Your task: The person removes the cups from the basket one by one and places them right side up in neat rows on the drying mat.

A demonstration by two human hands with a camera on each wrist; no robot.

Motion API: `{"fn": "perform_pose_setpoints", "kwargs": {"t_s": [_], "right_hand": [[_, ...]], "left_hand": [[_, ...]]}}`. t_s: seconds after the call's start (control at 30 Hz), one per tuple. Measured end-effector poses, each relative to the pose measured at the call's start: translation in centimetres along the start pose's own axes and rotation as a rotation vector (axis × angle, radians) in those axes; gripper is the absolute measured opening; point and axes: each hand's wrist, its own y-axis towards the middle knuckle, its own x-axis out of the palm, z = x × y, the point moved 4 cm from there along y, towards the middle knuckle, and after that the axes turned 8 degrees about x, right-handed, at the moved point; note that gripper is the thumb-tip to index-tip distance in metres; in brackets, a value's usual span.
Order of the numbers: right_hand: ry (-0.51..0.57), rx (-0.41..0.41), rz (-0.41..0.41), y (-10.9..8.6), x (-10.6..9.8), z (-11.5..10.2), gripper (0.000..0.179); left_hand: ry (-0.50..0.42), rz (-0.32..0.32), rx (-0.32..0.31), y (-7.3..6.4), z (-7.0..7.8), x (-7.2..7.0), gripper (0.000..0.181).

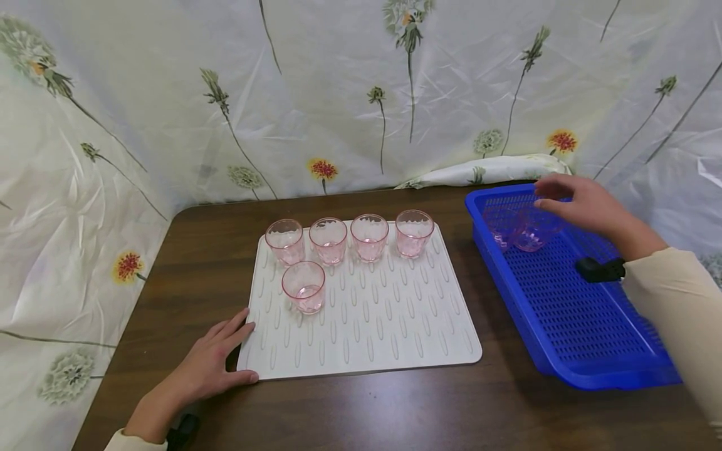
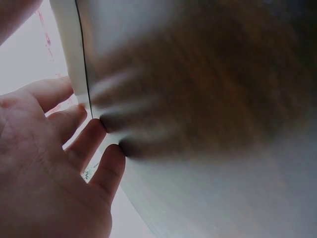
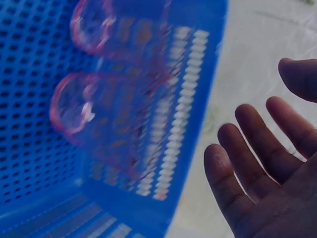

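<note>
My left hand (image 1: 210,363) rests at the near left corner of a white ribbed mat (image 1: 389,335), fingertips touching its left edge. On that mat stand several clear pink-tinted glasses: a row along the back, ending with a glass (image 1: 414,235) at the right, and a single glass (image 1: 304,288) in front at the left. Over the far end of a blue basket (image 1: 510,304) hovers my right hand (image 1: 586,207), its fingers loosely bent around nothing. Two more pink glasses (image 3: 99,106) are inside the basket below it, apart from the fingers in the right wrist view.
The mat and basket share a dark brown wooden table (image 1: 372,407). Behind and to the sides hangs a pale curtain (image 1: 316,113) with dandelion prints. A fold of fabric (image 1: 491,170) lies along the table's back edge. Basket walls surround the two glasses.
</note>
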Motion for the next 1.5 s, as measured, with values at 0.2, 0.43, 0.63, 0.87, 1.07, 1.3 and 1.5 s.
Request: {"fn": "perform_pose_setpoints", "kwargs": {"t_s": [0.2,0.43,0.63,0.87,1.07,1.3,1.5], "right_hand": [[0.073,0.086,0.026,0.2,0.1,3.3,0.058],[0.101,0.129,-0.108,0.7,0.9,5.5,0.071],[0.148,0.156,-0.286,1.1,2.4,6.5,0.087],[0.181,0.158,-0.332,1.6,3.3,6.6,0.089],[0.226,0.18,-0.36,1.9,4.0,7.0,0.09],[0.271,0.2,-0.369,2.1,4.6,7.5,0.095],[0.297,0.197,-0.362,2.2,4.9,7.9,0.096]], "left_hand": [[0.0,0.01,0.016,0.0,0.1,-0.1,0.092],[0.006,0.018,0.021,0.0,0.1,-0.1,0.091],[0.007,0.016,0.024,-0.1,0.0,0.0,0.092],[0.003,0.015,0.016,0.0,-0.1,0.0,0.091],[-0.001,0.009,0.01,0.0,-0.1,0.0,0.091],[-0.004,0.008,0.002,0.0,0.0,0.0,0.091],[-0.003,0.014,0.008,-0.1,0.0,0.0,0.091]]}}
